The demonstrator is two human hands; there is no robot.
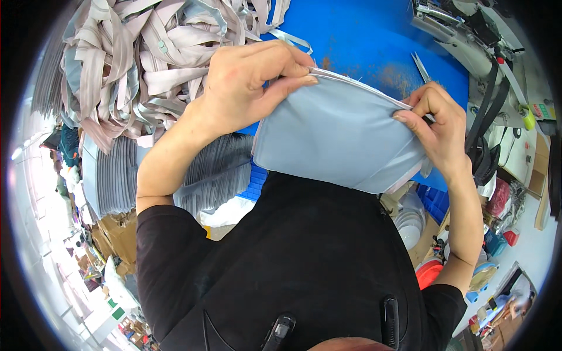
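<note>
Grey-blue fabric panel [339, 134] has its edge pinched by left hand [249, 79] and right hand [442, 117]; the latter partly hides scissors [422, 71] beyond.

Workshop, looks like textile/sewing. Evidence: heap of pale pink and grey fabric strips [170, 76] piled at upper left; thick stacks of matching grey pieces [117, 175] below it, so batch quantities. Blue worktop [363, 26] with brown specks and a pointed metal tool [420, 65] lying on it. Pale machine [459, 50] at upper right, probably a sewing machine, black straps [490, 99] hanging next to it. Brown cardboard [117, 240] and mixed clutter around.
</note>
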